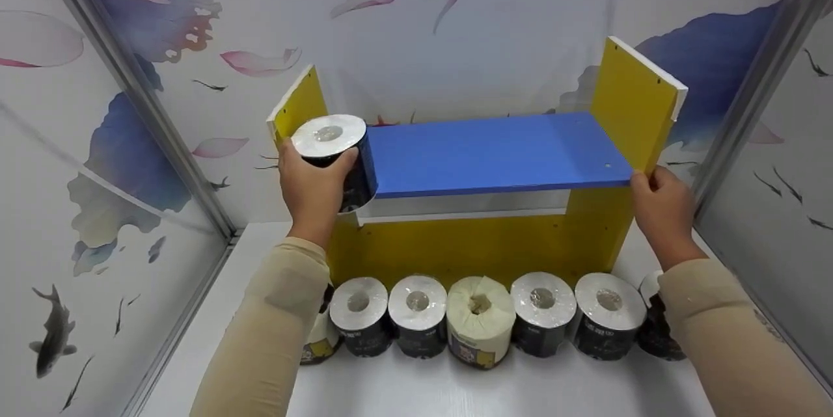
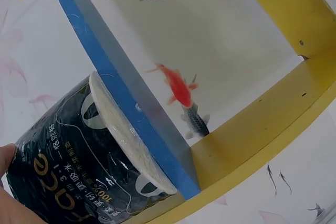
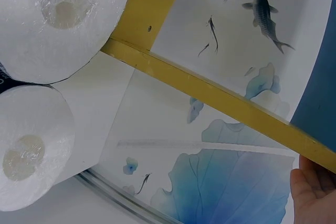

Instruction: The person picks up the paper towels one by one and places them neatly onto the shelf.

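A black-wrapped paper roll [image 1: 359, 179] with a white top stands at the left end of the blue shelf board [image 1: 481, 150], beside the yellow left side panel. My left hand [image 1: 311, 192] grips it, thumb across the front; in the left wrist view the roll [image 2: 79, 156] meets the edge of the blue board [image 2: 126, 87]. My right hand [image 1: 665, 209] pinches the front edge of the yellow right side panel [image 1: 634, 105] where the blue board joins it. In the right wrist view, the right hand [image 3: 315, 195] is at the end of the yellow panel edge [image 3: 210, 95].
Several rolls stand in a row before the yellow lower board [image 1: 455, 244], among them a cream-wrapped roll [image 1: 480, 322] and black-wrapped ones [image 1: 543, 313]. They stand on the white table [image 1: 455, 394]. Printed wall panels and metal posts [image 1: 140, 92] rise at both sides.
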`<state>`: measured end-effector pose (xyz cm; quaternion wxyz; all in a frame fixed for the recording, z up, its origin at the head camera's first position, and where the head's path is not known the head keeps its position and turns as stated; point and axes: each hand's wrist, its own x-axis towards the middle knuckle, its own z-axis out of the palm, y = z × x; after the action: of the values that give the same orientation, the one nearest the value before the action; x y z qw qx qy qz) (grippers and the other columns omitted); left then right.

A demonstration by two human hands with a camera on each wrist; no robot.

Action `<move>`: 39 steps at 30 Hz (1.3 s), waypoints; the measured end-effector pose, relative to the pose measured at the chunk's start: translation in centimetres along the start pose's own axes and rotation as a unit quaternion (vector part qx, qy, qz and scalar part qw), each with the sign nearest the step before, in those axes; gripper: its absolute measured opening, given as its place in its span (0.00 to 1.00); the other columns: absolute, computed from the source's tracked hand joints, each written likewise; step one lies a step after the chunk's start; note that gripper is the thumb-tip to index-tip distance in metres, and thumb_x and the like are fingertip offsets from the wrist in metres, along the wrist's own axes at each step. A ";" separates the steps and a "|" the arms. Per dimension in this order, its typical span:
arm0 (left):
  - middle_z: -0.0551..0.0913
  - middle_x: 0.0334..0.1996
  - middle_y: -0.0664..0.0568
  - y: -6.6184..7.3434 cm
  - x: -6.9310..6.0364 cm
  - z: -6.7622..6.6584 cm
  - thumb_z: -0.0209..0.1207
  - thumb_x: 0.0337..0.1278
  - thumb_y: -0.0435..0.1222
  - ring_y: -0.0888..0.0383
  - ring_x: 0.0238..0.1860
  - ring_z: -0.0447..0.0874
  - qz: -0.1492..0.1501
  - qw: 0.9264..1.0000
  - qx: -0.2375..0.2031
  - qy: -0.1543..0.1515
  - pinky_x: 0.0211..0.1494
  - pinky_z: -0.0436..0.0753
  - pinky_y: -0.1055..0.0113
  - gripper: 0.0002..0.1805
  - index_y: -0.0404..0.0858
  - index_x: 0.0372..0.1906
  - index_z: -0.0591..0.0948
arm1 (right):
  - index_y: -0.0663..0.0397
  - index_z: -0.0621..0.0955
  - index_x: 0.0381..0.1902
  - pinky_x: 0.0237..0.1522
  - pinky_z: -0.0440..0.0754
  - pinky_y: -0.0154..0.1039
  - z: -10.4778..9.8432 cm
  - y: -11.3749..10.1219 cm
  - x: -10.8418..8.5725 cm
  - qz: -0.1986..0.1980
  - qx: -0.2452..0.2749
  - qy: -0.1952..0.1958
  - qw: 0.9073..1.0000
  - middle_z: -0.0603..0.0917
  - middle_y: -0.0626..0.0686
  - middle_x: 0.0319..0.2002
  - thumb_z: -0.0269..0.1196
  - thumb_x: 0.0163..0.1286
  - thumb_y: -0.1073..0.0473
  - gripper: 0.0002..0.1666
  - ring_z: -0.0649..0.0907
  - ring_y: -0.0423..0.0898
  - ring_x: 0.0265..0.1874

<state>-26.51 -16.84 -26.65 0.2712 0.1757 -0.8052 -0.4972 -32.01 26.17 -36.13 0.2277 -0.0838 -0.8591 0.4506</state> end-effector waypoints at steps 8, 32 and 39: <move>0.64 0.68 0.47 0.3 0.7 0.4 0.69 0.49 0.51 0.52 0.66 0.64 -0.001 1.000 0.011 0.001 0.70 0.63 0.59 0.53 0.38 0.75 0.53 | 0.64 0.76 0.45 0.29 0.68 0.38 0.0 0.0 -0.1 -0.008 -0.001 -0.002 1.000 0.72 0.56 0.30 0.44 0.73 0.47 0.25 0.70 0.49 0.29; 0.65 0.66 0.50 1.0 2.0 1.8 0.68 0.51 0.51 0.54 0.65 0.64 -0.012 1.000 0.021 0.007 0.70 0.62 0.61 0.49 0.41 0.73 0.55 | 0.65 0.76 0.51 0.33 0.69 0.38 0.0 0.3 0.0 -0.002 -0.001 -0.009 1.000 0.75 0.59 0.37 0.43 0.74 0.47 0.28 0.71 0.50 0.33; 0.64 0.67 0.48 0.9 2.4 2.3 0.69 0.49 0.51 0.54 0.65 0.63 -0.004 1.000 0.019 0.015 0.70 0.62 0.63 0.52 0.39 0.74 0.54 | 0.64 0.76 0.53 0.32 0.69 0.38 -0.1 0.2 0.0 -0.003 0.000 -0.007 1.000 0.76 0.59 0.37 0.44 0.73 0.47 0.27 0.71 0.49 0.33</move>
<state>-29.84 -16.21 -26.04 0.2778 0.1919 -0.8096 -0.4801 -32.03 26.35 -36.29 0.2230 -0.0783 -0.8609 0.4506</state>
